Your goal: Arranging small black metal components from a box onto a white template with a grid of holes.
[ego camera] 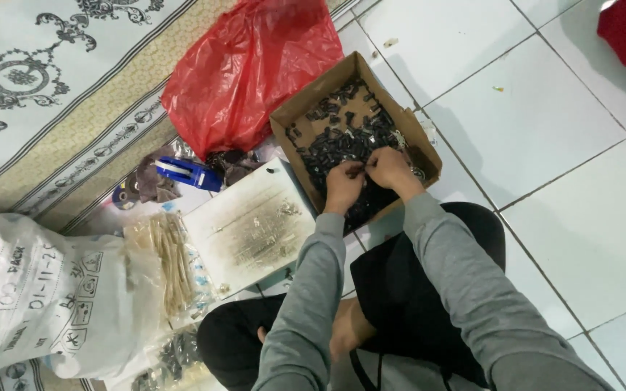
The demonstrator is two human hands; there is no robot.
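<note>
Box right of bag, behind board

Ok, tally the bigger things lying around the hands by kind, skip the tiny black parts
Cardboard box, both hands inside, left hand, right hand: 1
Red plastic bag: 1
White printed sack: 1
Blue tape dispenser: 1
White board: 1
Bundle of tan sticks: 1
Total: 6
</note>
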